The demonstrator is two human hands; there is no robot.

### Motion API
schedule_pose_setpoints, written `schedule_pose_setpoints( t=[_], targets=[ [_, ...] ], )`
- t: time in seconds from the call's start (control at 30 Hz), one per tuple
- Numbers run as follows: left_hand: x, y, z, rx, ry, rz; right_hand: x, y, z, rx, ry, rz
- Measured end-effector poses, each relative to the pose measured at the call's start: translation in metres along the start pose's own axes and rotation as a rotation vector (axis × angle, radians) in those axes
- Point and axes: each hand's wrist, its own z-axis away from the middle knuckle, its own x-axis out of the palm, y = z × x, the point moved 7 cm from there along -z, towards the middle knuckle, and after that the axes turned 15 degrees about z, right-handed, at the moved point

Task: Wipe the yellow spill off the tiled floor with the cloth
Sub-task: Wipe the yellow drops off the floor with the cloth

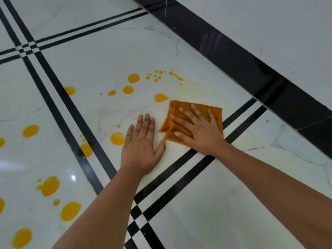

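Note:
A folded orange-brown cloth lies flat on the white marble tiled floor. My right hand presses down on the cloth with its fingers spread. My left hand rests flat on the bare tile just left of the cloth, fingers together, holding nothing. Yellow spill drops lie scattered beyond and to the left of both hands. One blob sits just off the cloth's far left corner, another lies beside my left hand. A faint yellowish smear shows on the tile beyond the cloth.
Black double stripes cross the floor in a grid. A glossy black skirting band runs diagonally along the white wall on the right. Larger yellow drops lie at the lower left.

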Motion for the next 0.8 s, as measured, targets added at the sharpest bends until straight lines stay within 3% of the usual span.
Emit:
schedule_pose_setpoints(
  t=[0.03,0.13,0.17,0.27,0.33,0.37,0.47,0.5,0.53,0.6,0.67,0.8],
  targets=[
    [-0.001,0.001,0.001,-0.001,0.001,-0.003,0.0,0.011,0.004,0.054,-0.014,-0.019],
    [-0.004,0.003,0.001,-0.009,-0.005,-0.025,0.002,0.047,-0.004,0.47,-0.075,-0.153],
    [-0.005,0.003,0.006,-0.002,-0.008,-0.034,0.0,0.035,0.0,0.466,-0.082,-0.136],
    [-0.004,0.001,0.027,0.035,-0.01,-0.081,0.0,-0.026,0.05,0.061,0.058,-0.027],
    [-0.004,-0.002,0.052,0.063,-0.013,-0.08,0.007,-0.02,0.083,-0.052,0.046,0.007],
    [-0.004,-0.005,0.062,0.062,-0.028,-0.086,0.009,-0.003,0.079,0.016,0.023,0.001],
    [-0.006,-0.008,0.075,0.046,-0.053,-0.09,0.01,0.034,0.054,0.468,-0.089,-0.101],
    [-0.006,-0.007,0.074,0.047,-0.058,-0.094,0.006,0.02,0.053,0.473,-0.1,-0.092],
    [-0.006,-0.007,0.073,0.047,-0.061,-0.099,0.005,-0.002,0.059,0.377,-0.069,-0.053],
    [-0.006,-0.005,0.076,0.047,-0.052,-0.084,0.008,-0.048,0.096,0.004,0.025,0.028],
    [-0.007,-0.005,0.089,0.057,-0.071,-0.089,0.011,-0.043,0.118,-0.15,0.036,0.02],
    [-0.01,-0.015,0.115,0.023,-0.1,-0.087,0.011,-0.008,0.095,0.392,-0.085,-0.069]
  ],
)
